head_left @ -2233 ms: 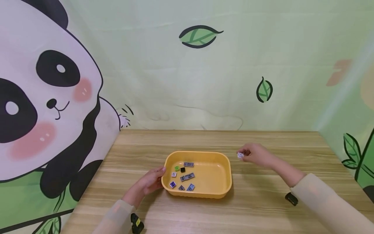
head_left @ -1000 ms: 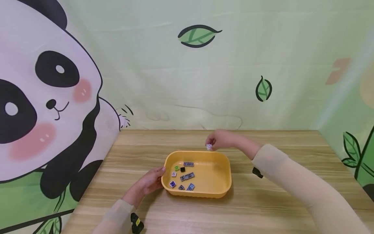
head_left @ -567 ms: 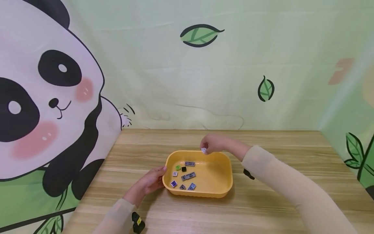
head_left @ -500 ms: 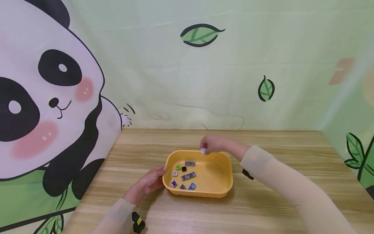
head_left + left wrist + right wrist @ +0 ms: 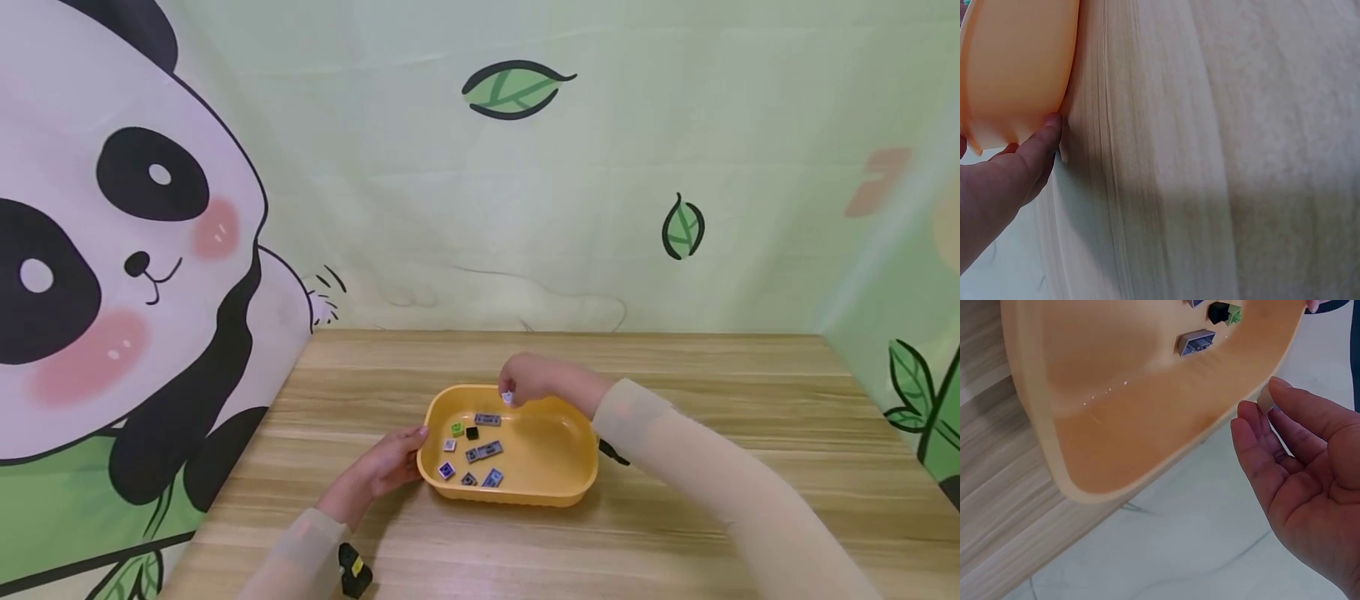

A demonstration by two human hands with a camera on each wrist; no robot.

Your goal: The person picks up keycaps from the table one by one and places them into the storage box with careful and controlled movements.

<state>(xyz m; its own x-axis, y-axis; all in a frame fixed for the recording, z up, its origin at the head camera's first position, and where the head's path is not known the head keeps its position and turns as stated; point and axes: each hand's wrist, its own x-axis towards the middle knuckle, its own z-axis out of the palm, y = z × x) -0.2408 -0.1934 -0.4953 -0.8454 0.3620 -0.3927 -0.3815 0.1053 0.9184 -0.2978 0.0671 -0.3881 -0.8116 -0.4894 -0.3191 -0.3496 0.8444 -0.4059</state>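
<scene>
A yellow plastic tray (image 5: 555, 454) sits on the table with several small toy building bricks lying toward its left side. My left hand (image 5: 386, 462) grips its left end, thumb at the rim; in the left wrist view, the fingers of that hand (image 5: 997, 187) press the tray's outer wall (image 5: 1019, 62). Over the tray's back rim, my right hand (image 5: 528, 379) pinches a small white brick (image 5: 507, 398). The right wrist view shows the white brick (image 5: 1265, 400) between thumb and fingertips, apart from the grey brick (image 5: 1196, 342) inside the tray.
Inside the tray are a green brick (image 5: 457, 429), a black brick (image 5: 472, 433), a purple brick (image 5: 446, 471), a blue brick (image 5: 492, 478) and long grey pieces (image 5: 484, 452). A cloth wall with a panda print (image 5: 187, 275) stands behind the wooden table (image 5: 720, 375).
My right hand has carried the white brick leftward from beyond the tray's right side to over its back rim. The left hand keeps its grip on the tray.
</scene>
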